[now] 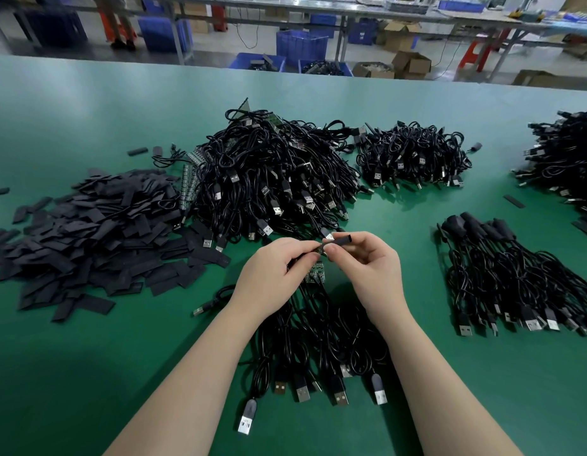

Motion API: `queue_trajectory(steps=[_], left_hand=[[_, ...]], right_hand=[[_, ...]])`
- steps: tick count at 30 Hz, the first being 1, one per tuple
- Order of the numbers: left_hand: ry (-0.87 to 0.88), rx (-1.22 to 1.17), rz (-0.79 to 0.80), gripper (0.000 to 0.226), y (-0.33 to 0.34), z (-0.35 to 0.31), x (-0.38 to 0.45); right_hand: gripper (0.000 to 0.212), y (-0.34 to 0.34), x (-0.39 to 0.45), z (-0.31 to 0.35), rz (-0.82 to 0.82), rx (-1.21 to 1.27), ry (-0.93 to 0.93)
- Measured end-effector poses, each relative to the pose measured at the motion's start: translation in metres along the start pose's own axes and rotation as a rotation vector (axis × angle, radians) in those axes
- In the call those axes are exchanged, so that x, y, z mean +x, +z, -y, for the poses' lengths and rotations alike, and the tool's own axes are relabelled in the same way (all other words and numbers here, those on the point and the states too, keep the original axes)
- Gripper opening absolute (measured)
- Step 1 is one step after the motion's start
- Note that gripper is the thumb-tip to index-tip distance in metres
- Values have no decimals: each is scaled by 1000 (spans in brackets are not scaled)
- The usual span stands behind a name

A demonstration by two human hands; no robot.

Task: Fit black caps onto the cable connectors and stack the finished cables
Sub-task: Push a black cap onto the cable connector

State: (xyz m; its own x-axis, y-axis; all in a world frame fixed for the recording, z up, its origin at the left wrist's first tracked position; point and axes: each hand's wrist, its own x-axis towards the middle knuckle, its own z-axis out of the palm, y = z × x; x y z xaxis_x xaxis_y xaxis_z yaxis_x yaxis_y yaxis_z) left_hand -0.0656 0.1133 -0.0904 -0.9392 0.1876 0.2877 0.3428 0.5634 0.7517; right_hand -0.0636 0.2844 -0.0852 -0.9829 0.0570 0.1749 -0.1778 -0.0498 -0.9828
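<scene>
1. Centre of the green table (88, 373): the right hand (371, 271) pinches a short black tubular cap (339, 240) between thumb and forefinger, its open end pointing right.
2. The left hand (269, 274) grips the connector end of a thin black cable (313, 292), fingers curled round it; a small green circuit board (315, 273) shows just below the fingers.
3. The cap sits right at the cable's tip, where the two hands meet; whether it is already on cannot be told.
4. Under the wrists lies a loose bundle of black USB cables (318, 350), six or so silver plugs pointing toward the person.
5. Left: one big heap of flat black sleeves (88, 232), too many to count.
6. Behind: one large tangled cable mound (269, 172) and a smaller cable pile (413, 156) beside it.
7. Right: one stack of capped cables (515, 278), laid side by side, with another cable pile (568, 159) at the far edge.
</scene>
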Motion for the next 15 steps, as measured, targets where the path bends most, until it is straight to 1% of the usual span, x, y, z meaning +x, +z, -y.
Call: queue_trajectory(steps=[7, 15], left_hand=[[5, 22, 11, 31, 1, 1, 0], [2, -1, 0, 33, 1, 0, 1]], right_hand=[[14, 2, -2, 1, -27, -25, -37], [14, 1, -1, 1, -15, -11, -10]])
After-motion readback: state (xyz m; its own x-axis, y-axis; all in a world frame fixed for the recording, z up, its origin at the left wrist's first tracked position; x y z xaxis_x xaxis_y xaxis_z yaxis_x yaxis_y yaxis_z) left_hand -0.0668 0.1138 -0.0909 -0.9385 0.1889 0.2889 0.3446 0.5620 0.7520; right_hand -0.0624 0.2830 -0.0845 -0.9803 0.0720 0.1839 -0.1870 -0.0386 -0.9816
